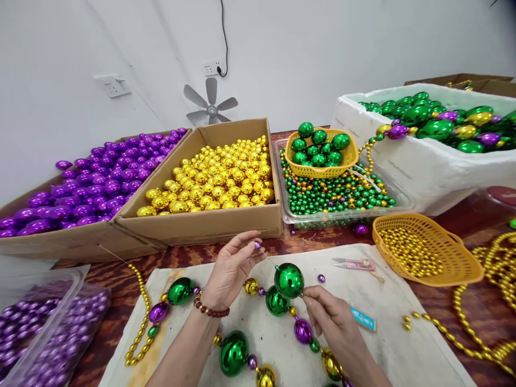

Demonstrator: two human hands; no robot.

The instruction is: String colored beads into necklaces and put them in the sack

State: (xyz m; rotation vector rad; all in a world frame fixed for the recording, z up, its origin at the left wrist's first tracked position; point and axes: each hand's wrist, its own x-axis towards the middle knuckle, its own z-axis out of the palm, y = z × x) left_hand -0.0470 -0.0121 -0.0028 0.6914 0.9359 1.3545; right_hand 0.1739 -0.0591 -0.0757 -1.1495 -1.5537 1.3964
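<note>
My left hand (229, 269), wearing a brown bead bracelet, pinches a small purple bead (257, 245) in its raised fingertips. A thin string (268, 257) runs from there to a large shiny green ball (289, 280) hanging above the cloth. On the ball's other side, my right hand (328, 314) has thumb and forefinger closed on the string close to the ball. Below the hands, a garland (303, 330) of green, gold and purple beads loops over the white cloth (181, 344). Its left stretch ends in small gold beads (142, 290). My forearms hide parts of it.
Behind stand cardboard boxes of purple balls (100, 183) and gold balls (217, 177), a clear tray (342, 217) of mixed beads bearing a yellow basket (322, 171), and a white foam box (374, 166). Pink-handled snips (355, 264) and another yellow basket (455, 260) lie right.
</note>
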